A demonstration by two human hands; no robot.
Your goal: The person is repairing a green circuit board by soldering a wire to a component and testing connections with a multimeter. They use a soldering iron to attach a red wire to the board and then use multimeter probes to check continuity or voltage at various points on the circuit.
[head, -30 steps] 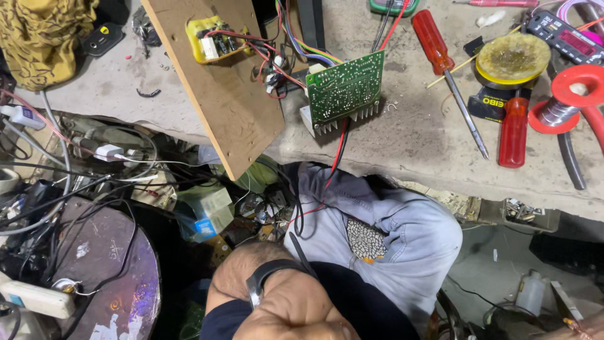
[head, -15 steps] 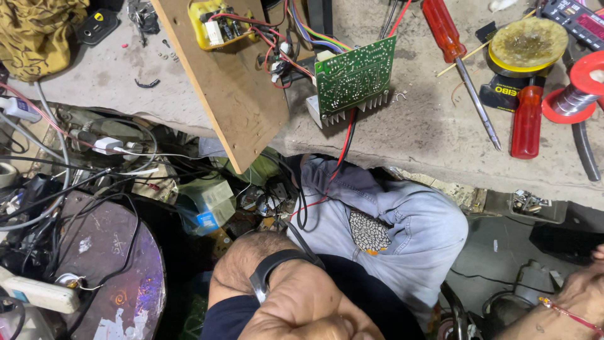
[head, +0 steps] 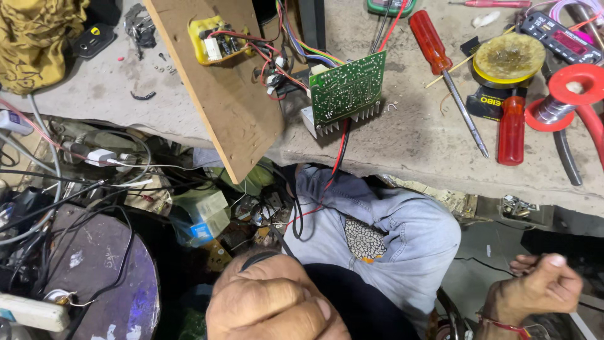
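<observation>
My left hand (head: 272, 303) is a closed fist at the bottom centre, over my knee in grey-blue jeans (head: 402, 233). A black cable (head: 284, 242) runs out of the top of the fist towards the wire tangle under the bench. My right hand (head: 542, 286) is at the bottom right with fingers curled and thumb up; I see nothing in it, and a red thread circles its wrist. Above, on the concrete bench (head: 402, 145), a green circuit board (head: 347, 91) stands on a finned heatsink, wired to a yellow module (head: 217, 41) on a brown board (head: 226, 107).
Two red-handled screwdrivers (head: 434, 44) (head: 511, 129), a round yellow tin (head: 508, 58) and a red solder spool (head: 569, 88) lie on the bench at right. A dark round drum (head: 94, 271), tangled cables and a white adapter (head: 100, 156) fill the left. A yellow cloth (head: 38, 38) sits top left.
My right hand has come up into view at the bottom right. My left fist has stayed low at the centre, and the view has shifted slightly.
</observation>
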